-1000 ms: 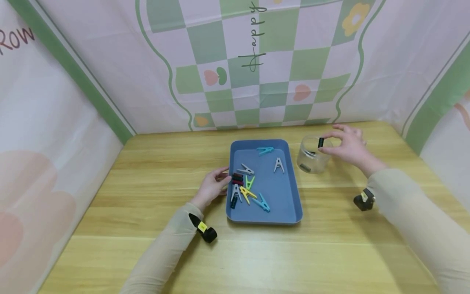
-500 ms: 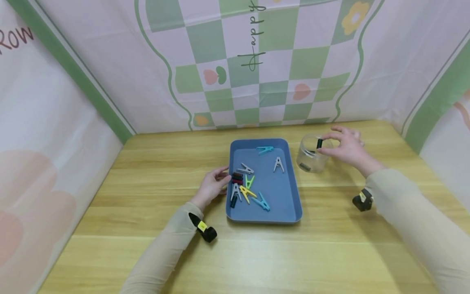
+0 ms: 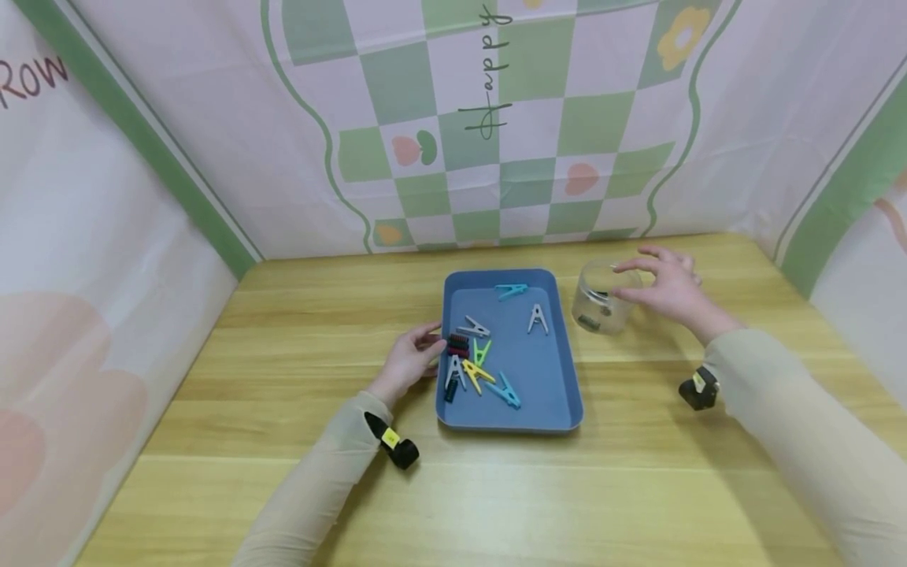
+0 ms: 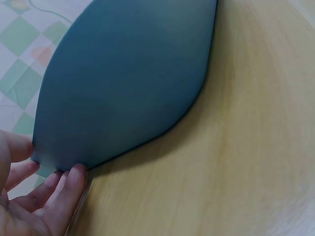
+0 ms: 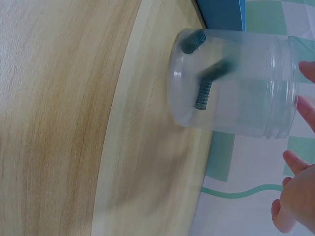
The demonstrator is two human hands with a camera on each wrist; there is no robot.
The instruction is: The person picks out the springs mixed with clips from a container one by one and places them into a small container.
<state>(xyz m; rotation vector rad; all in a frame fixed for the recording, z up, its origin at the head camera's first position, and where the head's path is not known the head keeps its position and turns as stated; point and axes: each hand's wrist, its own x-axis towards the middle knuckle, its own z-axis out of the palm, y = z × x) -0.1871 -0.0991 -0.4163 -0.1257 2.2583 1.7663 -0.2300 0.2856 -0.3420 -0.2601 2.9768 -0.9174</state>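
Note:
My left hand (image 3: 407, 362) holds the left edge of the blue tray (image 3: 531, 394), thumb at the rim and fingers against the outer wall (image 4: 133, 73). Inside lie several plastic clothes pegs, among them a yellow peg (image 3: 478, 374) and a grey peg (image 3: 538, 318). Dark red and black springs (image 3: 458, 345) sit by the left wall. My right hand (image 3: 669, 287) is over the mouth of the clear jar (image 3: 591, 303), thumb and fingers apart with nothing between them. In the right wrist view, a blurred dark spring (image 5: 216, 70) drops inside the jar, near a resting spring (image 5: 203, 96).
The wooden table (image 3: 340, 331) stretches around tray and jar. A printed cloth (image 3: 468, 189) hangs behind its back edge, with more cloth at both sides. Each forearm wears a black wrist camera (image 3: 700, 389).
My right thumb and fingers have let go of the black spring, and it has fallen into the jar. The left hand and tray have stayed in place.

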